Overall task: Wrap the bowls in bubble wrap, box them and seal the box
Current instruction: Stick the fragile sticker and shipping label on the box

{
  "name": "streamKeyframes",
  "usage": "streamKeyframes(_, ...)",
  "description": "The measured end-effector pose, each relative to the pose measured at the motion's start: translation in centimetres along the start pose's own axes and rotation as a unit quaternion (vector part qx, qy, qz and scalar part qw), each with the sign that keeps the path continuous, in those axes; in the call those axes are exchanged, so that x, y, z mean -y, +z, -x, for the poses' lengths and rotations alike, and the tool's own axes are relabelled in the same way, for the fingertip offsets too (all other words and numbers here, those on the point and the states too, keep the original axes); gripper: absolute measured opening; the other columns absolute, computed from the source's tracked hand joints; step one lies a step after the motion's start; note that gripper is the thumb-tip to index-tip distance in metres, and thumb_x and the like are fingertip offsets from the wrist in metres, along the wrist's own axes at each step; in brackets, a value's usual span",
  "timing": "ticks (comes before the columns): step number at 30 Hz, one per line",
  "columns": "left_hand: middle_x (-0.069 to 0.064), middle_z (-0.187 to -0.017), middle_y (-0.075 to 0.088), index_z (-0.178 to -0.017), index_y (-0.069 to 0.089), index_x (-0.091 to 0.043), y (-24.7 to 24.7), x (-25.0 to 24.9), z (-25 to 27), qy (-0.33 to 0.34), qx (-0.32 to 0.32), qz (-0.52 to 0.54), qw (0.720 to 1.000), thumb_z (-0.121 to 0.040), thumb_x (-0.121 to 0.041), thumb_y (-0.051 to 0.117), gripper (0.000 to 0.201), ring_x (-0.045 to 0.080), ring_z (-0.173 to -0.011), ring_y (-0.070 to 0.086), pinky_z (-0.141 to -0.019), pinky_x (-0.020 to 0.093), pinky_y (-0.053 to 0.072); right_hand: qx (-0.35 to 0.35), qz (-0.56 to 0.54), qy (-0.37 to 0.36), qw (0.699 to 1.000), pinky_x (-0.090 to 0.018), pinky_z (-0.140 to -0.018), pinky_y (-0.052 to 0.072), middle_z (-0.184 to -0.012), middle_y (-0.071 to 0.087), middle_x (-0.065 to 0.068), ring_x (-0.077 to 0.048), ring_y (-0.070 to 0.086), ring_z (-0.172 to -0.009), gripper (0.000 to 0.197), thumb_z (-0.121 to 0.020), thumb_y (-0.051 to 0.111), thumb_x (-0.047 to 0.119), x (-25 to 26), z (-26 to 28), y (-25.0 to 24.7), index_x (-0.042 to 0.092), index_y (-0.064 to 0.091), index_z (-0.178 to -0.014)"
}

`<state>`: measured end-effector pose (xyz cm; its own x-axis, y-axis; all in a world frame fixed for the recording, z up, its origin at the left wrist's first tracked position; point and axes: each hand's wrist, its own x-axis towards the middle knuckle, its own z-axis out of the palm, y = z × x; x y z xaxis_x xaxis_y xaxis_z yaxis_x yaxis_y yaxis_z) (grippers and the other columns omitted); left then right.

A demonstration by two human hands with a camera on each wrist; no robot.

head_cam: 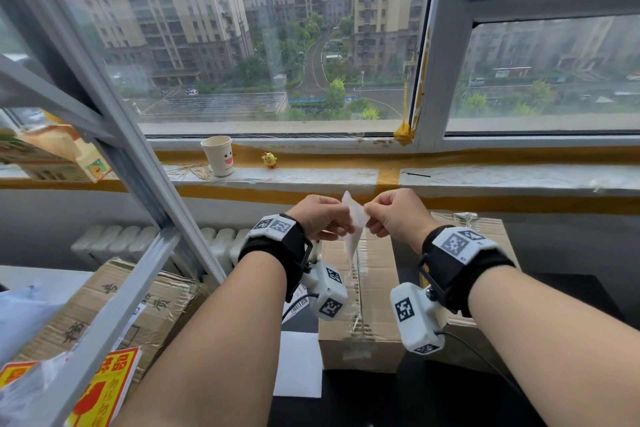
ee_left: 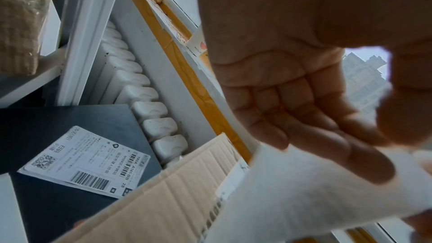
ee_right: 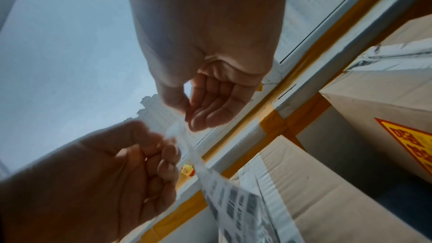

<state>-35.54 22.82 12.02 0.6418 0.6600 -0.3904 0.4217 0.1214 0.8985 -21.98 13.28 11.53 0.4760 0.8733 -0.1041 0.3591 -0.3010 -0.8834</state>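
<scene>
Left hand (head_cam: 320,217), right hand (head_cam: 398,215), raised, pinching paper label (head_cam: 356,218)

left hand (head_cam: 320,217): raised, fingers pinched | right hand (head_cam: 398,215): raised, fingers pinched

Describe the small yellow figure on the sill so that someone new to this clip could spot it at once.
Start at the windowsill edged with yellow tape, under the big window. Left of centre a paper cup with a smiling face stands on it. Just right of that cup is the yellow chick toy, far smaller than the cup and the only bright yellow figure there.
</scene>
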Motion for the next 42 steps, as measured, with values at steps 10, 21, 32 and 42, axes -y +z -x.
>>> streamKeyframes(10, 0.013, -0.064, 0.056, -0.064, 0.048, -0.007, -1.8, 1.4, -0.7, 0.005, -0.157, 0.103, 0.982, -0.083, 0.005, 0.053, 0.023, 0.025, -0.059, 0.06, -0.052, 0.024, 0.053, -0.039, -0.135, 0.084, 0.987, -0.023, -0.057, 0.057, -0.085, 0.07, -0.013, -0.015, 0.069, -0.062, 0.008, -0.095, 0.057, 0.005, -1.1, -0.2, -1.2, 0.005, 0.065, -0.094)
streamKeyframes(21, 0.007, -0.04, 0.048, -0.059, 0.052, -0.009, -4.4, 5.6, -1.1, -0.091, -0.282, 0.037, 0.954, -0.083, 0.015, 0.047, 0.034, 0.021, -0.05, 0.047, -0.051, 0.029, 0.054, -0.137, -0.174, 0.095, 0.971, -0.034, -0.073, 0.06, -0.071, 0.07, -0.013, -0.023, 0.07, -0.073, 0.018, -0.092, 0.052, 0.003, -2.2, -1.9, -0.5, 0.003, 0.069, -0.084)
streamKeyframes(32, 0.012, -0.069, 0.065, -0.068, 0.057, -0.009, -3.1, 7.2, 0.2, -0.03, -0.185, 0.077, 0.979, -0.079, 0.008, 0.068, 0.023, 0.019, -0.061, 0.063, -0.061, 0.025, 0.058, 0.166, -0.055, 0.091, 0.98, -0.031, -0.065, 0.059, -0.098, 0.07, -0.01, -0.019, 0.071, -0.082, 0.059, -0.081, 0.058, 0.064, -1.0, -0.4, 3.6, 0.01, 0.063, -0.106)
streamKeyframes(42, 0.011, -0.085, 0.067, -0.085, 0.059, -0.008, -1.3, 3.8, 0.2, 0.01, -0.129, 0.092, 0.987, -0.074, 0.006, 0.076, 0.024, 0.023, -0.076, 0.068, -0.071, 0.03, 0.06, 0.06, -0.013, 0.061, 0.996, -0.032, -0.066, 0.061, -0.094, 0.068, -0.01, -0.021, 0.068, -0.079, 0.007, -0.088, 0.068, 0.014, -0.1, -0.9, 2.5, 0.007, 0.068, -0.088)
